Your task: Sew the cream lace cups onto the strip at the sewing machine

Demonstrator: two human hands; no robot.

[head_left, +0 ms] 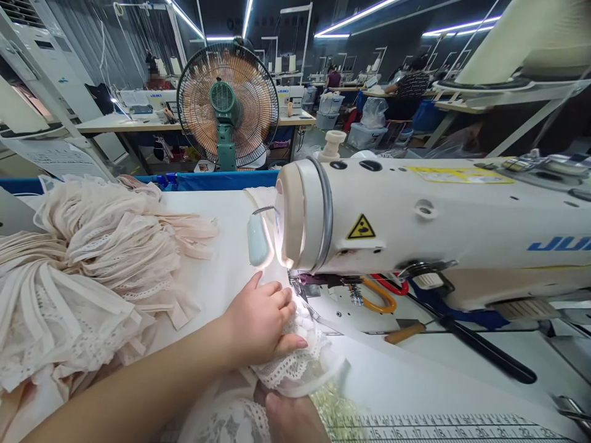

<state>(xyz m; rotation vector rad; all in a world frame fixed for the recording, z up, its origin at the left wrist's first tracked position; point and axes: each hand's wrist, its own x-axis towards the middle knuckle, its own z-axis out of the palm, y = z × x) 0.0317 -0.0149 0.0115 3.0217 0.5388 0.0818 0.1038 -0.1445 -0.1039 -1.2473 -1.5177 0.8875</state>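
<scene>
My left hand [261, 320] lies on a piece of white lace fabric [295, 363], fingers curled and pressing it flat just in front of the presser foot [300, 289] of a white sewing machine [415, 221]. My right hand [290, 418] shows only in part at the bottom edge, under the near end of the lace. Its fingers are hidden by the fabric. The machine's lamp lights the lace brightly at the needle.
A big heap of beige lace pieces [78, 283] covers the table's left side. A green standing fan [228, 104] is behind the table. Orange-handled scissors [378, 295] and a screwdriver [462, 338] lie under the machine arm. A ruler strip [438, 427] runs along the front edge. Other people sit at far tables.
</scene>
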